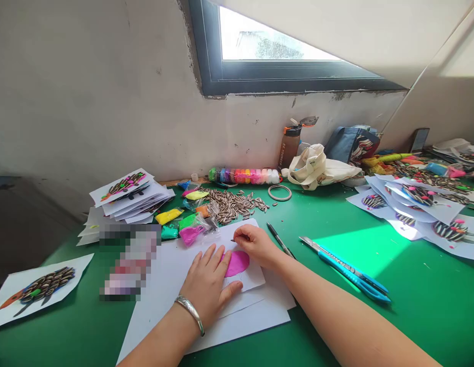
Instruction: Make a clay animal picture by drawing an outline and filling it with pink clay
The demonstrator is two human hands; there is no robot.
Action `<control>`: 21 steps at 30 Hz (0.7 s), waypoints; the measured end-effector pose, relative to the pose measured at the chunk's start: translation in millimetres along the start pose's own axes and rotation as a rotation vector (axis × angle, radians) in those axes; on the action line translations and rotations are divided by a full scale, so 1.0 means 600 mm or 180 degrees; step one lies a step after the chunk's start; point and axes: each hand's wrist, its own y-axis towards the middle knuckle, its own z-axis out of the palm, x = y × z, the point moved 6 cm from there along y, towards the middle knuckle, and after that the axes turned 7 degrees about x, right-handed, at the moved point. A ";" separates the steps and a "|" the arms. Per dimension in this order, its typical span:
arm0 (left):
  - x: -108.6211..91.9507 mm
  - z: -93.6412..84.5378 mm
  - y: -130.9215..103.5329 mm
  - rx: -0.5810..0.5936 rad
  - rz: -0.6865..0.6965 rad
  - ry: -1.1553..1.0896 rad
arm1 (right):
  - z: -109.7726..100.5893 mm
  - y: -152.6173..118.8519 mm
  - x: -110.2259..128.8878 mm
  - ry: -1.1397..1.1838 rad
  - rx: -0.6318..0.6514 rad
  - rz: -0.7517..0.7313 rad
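Note:
My left hand (210,280) lies flat with its fingers spread on a small white paper (256,278), partly over an oval of flattened pink clay (237,263). Faint drawn lines show below the oval. Just above the clay, my right hand (256,244) is closed in a pinch. A small dark pointed piece (233,240) sticks out from its fingertips; whether it is a seed or clay I cannot tell. Larger white sheets (160,306) lie beneath the small paper. Beyond my hands is a pile of striped sunflower seeds (233,204), with bagged pink clay (191,234) nearer.
Right of my hands lie a black pen (279,238) and a blue utility knife (346,267) with its blade showing. Seed-decorated pictures are stacked (132,196) at left and spread (416,204) at right. A tape roll (280,192), cloth bag (317,168) and bottle (289,145) stand behind.

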 end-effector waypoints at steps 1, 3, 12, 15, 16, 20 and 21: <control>0.003 0.004 0.002 0.0082 -0.0051 -0.0032 | 0.000 0.000 0.000 0.0012 0.0007 0.0000; 0.005 0.006 0.003 0.0159 -0.0098 -0.0092 | 0.001 0.000 0.001 0.0039 0.0024 -0.0005; 0.002 0.006 0.003 0.0280 -0.0112 -0.0094 | 0.002 0.002 0.002 0.0107 0.0033 -0.0018; 0.001 0.003 0.006 0.0320 -0.0185 -0.0126 | 0.003 0.003 -0.001 0.0126 0.0039 -0.0009; 0.001 0.002 0.007 0.0343 -0.0211 -0.0139 | 0.003 0.003 -0.001 0.0136 0.0038 -0.0004; -0.004 0.000 0.010 0.0500 -0.0321 -0.0160 | 0.003 0.002 -0.001 0.0190 0.0033 0.0027; -0.006 0.001 0.010 0.0543 -0.0363 -0.0165 | 0.002 0.001 0.000 0.0206 0.0030 0.0042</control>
